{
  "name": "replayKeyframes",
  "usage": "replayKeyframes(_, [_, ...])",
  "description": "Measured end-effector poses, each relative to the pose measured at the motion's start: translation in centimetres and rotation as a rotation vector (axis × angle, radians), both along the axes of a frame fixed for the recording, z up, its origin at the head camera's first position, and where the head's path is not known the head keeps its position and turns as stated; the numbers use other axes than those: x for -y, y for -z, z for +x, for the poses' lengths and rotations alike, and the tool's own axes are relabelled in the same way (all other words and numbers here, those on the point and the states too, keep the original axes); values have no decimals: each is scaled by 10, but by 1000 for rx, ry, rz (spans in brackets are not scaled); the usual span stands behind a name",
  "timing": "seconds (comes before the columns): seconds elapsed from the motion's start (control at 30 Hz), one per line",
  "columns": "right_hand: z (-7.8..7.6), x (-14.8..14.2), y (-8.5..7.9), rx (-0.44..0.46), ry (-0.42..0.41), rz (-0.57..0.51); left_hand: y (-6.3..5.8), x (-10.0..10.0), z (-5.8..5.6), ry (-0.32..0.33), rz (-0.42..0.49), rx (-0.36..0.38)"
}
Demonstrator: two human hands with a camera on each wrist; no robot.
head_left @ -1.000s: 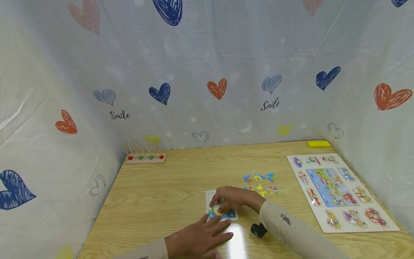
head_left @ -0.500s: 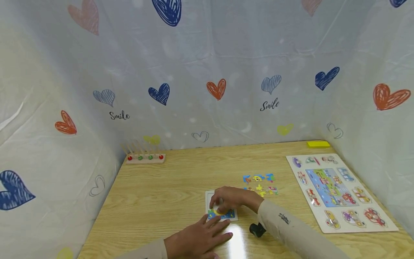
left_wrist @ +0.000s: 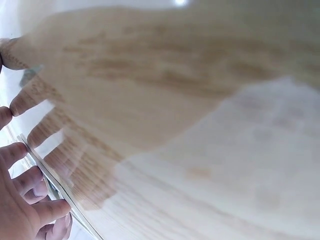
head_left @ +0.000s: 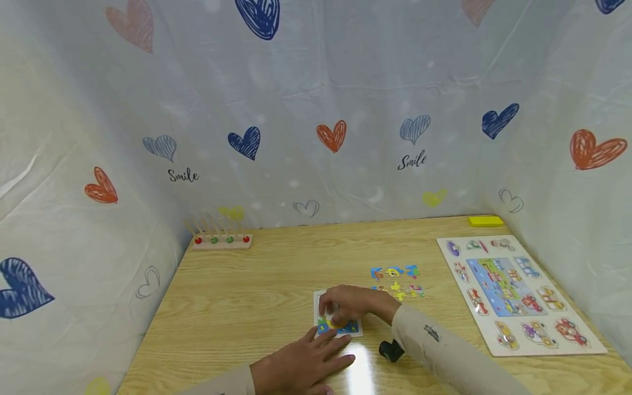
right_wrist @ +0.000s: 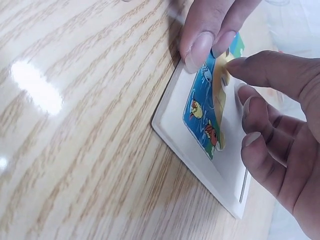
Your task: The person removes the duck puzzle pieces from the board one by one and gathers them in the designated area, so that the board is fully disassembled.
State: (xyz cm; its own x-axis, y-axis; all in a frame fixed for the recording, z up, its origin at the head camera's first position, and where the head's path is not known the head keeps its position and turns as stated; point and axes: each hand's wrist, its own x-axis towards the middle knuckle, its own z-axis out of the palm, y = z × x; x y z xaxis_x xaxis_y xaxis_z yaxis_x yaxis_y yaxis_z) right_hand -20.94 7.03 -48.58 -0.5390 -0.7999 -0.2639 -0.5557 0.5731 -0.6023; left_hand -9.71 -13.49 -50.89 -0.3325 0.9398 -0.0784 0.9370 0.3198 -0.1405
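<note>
A small white-framed jigsaw puzzle board [head_left: 317, 299] lies on the table; blue pieces with cartoon fish [right_wrist: 202, 115] fill its near strip. My right hand [head_left: 348, 304] bends over the board from the right, fingers curled, pinching a yellow-and-green puzzle piece [right_wrist: 223, 67] against the blue strip. Its thumb [right_wrist: 240, 65] is at the yellow edge; the index fingertip is mostly hidden in the right wrist view. My left hand [head_left: 303, 362] lies with fingers spread and its fingertips [right_wrist: 200, 50] at the board's near edge.
Several loose puzzle pieces [head_left: 395, 271] lie behind and right of the board. A large picture puzzle board [head_left: 486, 329] is at the right, a yellow block [head_left: 486, 220] behind it. A pegged wooden stand [head_left: 222, 241] stands back left. Something black [head_left: 391, 351] sits beside the right sleeve.
My right index finger and thumb have shifted slightly on the small board, with more green showing beneath the fingertip. My left hand stays at the near edge.
</note>
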Motion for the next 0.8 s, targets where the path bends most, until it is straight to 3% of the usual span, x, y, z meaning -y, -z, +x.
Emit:
replayKeyframes(0.4, [1,5,1,-11,14,-10,1,0,-1,-4,-11,21])
replayKeyframes(0.8, [1,11,2,-1,31,-16,-1,-1,0,0,-7,-29])
